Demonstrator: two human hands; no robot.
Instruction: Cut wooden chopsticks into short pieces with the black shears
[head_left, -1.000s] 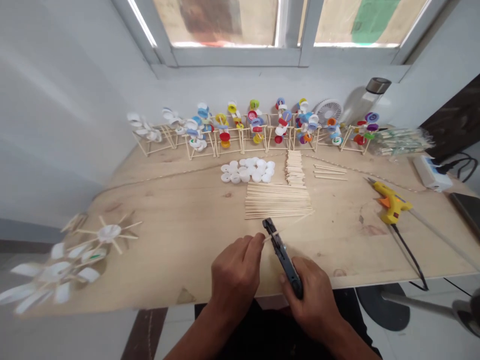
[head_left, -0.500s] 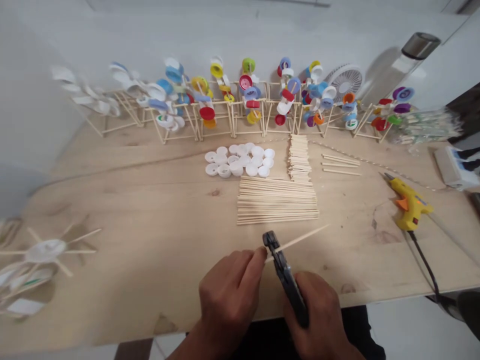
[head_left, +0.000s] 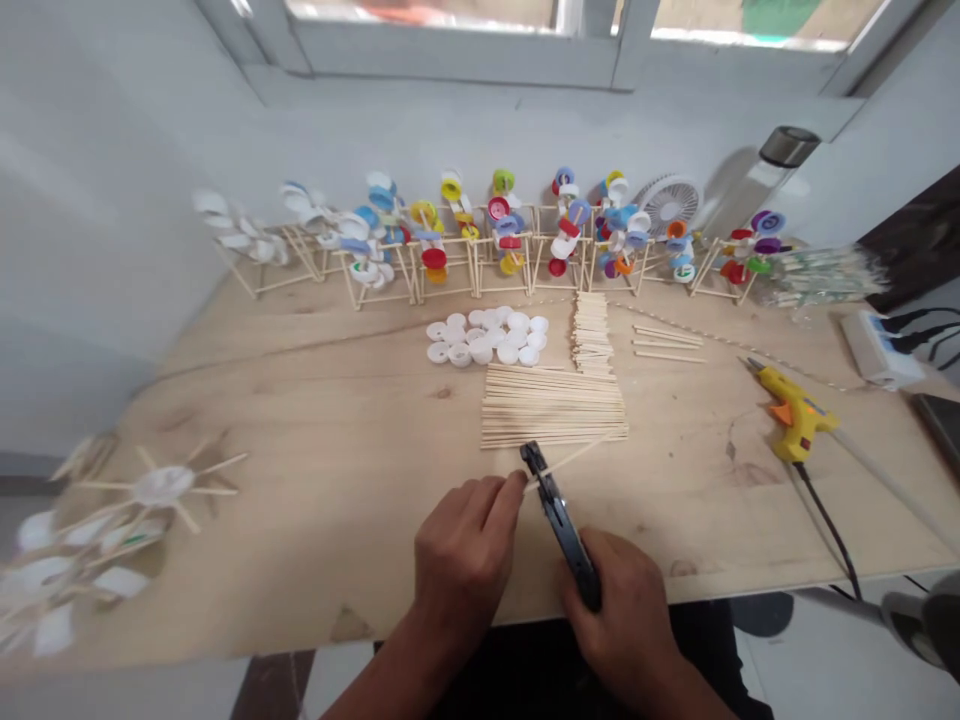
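Observation:
My left hand [head_left: 471, 535] pinches one end of a thin wooden stick [head_left: 574, 459] near the table's front. The stick slants up to the right, passing across the head of a black hand cutter [head_left: 559, 515]. Wrapped round the cutter's handles is my right hand [head_left: 626, 600]. Whether the jaws have closed fully on the stick I cannot tell. Just beyond the cutter lies a bundle of long wooden sticks [head_left: 553, 408]. Behind it are a stack of short cut sticks [head_left: 592, 333] and several white cup-shaped caps [head_left: 491, 337].
Stick stands with coloured cap wheels [head_left: 506, 243] line the wall. A yellow glue gun [head_left: 796, 408] with a cord lies right, near a power strip [head_left: 881, 348]. A spoked stick wheel [head_left: 163, 486] is at left. A small fan [head_left: 670, 205] and a bottle [head_left: 765, 175] stand behind.
The head view has tilted up, bringing the window into sight. Both hands keep the same grip on stick and cutter; the stick's far end now overlaps the long bundle in view.

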